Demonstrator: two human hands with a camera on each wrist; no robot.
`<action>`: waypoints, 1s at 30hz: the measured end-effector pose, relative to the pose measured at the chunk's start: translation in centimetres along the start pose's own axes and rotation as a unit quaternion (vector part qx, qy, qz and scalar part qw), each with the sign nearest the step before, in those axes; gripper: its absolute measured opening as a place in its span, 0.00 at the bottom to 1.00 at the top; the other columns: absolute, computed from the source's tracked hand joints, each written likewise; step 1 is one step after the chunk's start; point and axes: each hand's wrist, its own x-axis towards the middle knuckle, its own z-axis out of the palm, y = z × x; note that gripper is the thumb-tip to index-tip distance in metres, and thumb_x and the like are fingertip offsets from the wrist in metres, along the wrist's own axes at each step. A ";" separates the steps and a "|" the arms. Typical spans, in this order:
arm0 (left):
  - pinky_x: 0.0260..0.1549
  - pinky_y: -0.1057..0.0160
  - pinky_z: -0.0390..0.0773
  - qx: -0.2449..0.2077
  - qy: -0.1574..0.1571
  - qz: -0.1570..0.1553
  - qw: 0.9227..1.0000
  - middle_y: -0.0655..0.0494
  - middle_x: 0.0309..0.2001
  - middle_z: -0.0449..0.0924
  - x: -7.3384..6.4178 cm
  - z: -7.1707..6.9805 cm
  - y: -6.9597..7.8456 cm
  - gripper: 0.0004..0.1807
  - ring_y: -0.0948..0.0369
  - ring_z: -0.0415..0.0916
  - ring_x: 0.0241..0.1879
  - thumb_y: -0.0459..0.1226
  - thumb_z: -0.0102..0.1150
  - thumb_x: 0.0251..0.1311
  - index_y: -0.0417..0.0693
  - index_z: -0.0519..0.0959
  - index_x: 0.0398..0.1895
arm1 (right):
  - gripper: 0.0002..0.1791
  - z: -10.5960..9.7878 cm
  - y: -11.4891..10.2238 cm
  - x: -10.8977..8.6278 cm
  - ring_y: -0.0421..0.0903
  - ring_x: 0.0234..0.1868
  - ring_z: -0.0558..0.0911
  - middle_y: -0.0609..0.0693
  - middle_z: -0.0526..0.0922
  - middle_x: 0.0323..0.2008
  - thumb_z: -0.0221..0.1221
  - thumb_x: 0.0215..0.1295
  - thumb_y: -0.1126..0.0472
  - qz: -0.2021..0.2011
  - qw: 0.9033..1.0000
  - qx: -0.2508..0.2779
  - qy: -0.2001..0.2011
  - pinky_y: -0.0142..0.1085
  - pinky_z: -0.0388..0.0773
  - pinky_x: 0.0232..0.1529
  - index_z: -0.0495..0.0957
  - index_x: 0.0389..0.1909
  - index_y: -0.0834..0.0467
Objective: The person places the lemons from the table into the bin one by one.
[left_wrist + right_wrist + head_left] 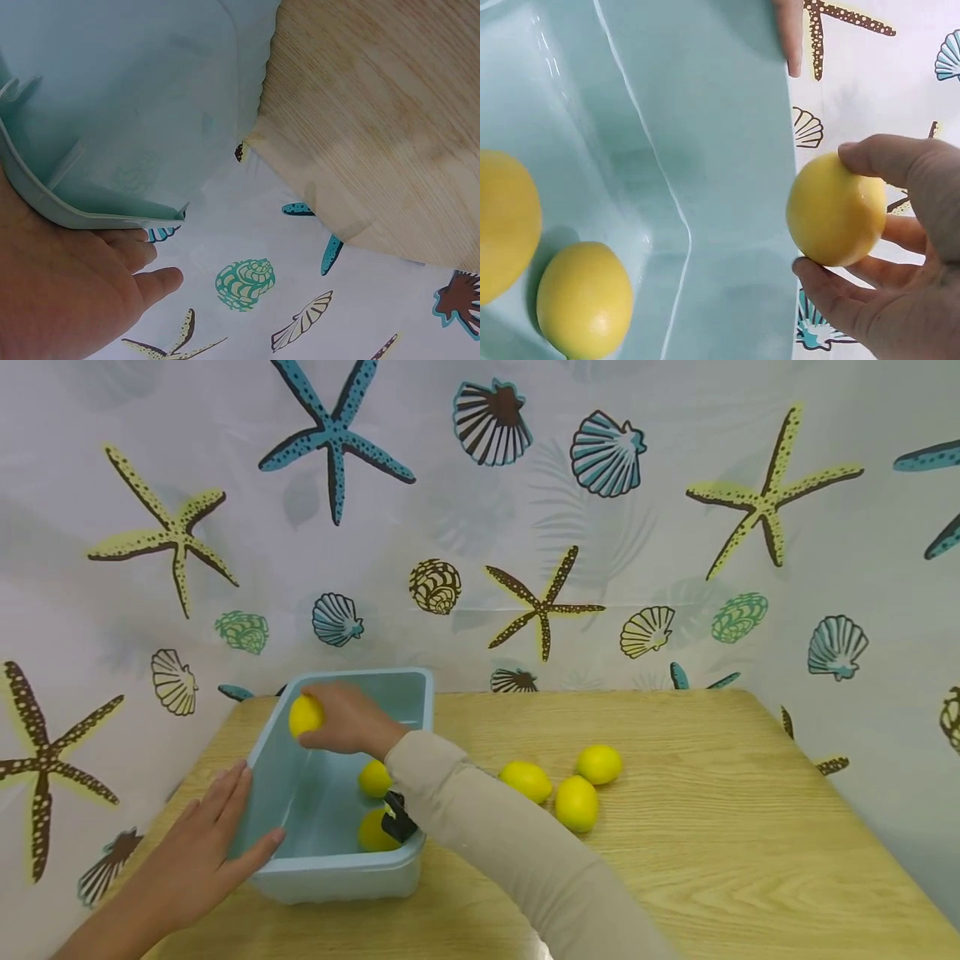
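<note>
A light blue plastic bin (pixel 341 862) stands on the left part of the table. Over its far left side, my right hand (pixel 348 718) grips a yellow lemon (pixel 306 717) between thumb and fingers; the right wrist view shows the held lemon (pixel 835 210) near the bin's wall. Inside the bin lie two more lemons, one lemon (pixel 373 779) farther in and another lemon (pixel 377 832) near the front, partly hidden by the wrist strap. My left hand (pixel 198 852) rests with extended fingers against the bin's left rim, as the left wrist view also shows the hand (pixel 75 292) there.
To the right of the bin, three lemons sit together on the wooden table (pixel 712 827): a left lemon (pixel 527 782), a front lemon (pixel 577 804) and a back lemon (pixel 599 764). A cloth (pixel 480 527) printed with shells and starfish hangs behind and beside the table.
</note>
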 end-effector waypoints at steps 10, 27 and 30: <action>0.57 0.27 0.50 0.010 0.006 0.003 1.000 0.34 0.75 0.36 -0.2 0.3 -0.2 0.51 0.35 0.42 0.71 0.59 0.47 0.67 0.32 0.38 0.74 | 0.35 3.0 1.3 0.6 0.39 0.53 0.72 0.45 0.73 0.61 0.65 0.60 0.54 0.027 0.998 -0.053 0.015 0.27 0.69 0.52 0.66 0.69 0.52; 0.60 0.28 0.45 0.009 0.007 0.009 1.000 0.33 0.75 0.36 0.0 0.3 0.0 0.51 0.36 0.40 0.72 0.59 0.47 0.67 0.32 0.38 0.74 | 0.32 4.6 1.7 0.2 0.38 0.51 0.70 0.34 0.70 0.62 0.66 0.59 0.57 0.073 0.962 -0.138 -0.224 0.34 0.70 0.57 0.70 0.64 0.35; 0.60 0.28 0.46 0.011 0.008 0.010 1.000 0.34 0.75 0.36 0.1 0.3 0.1 0.51 0.36 0.40 0.72 0.59 0.47 0.67 0.32 0.38 0.74 | 0.32 4.4 1.7 -0.2 0.39 0.48 0.71 0.35 0.72 0.61 0.66 0.59 0.59 0.091 0.961 -0.133 -0.224 0.35 0.71 0.56 0.71 0.63 0.35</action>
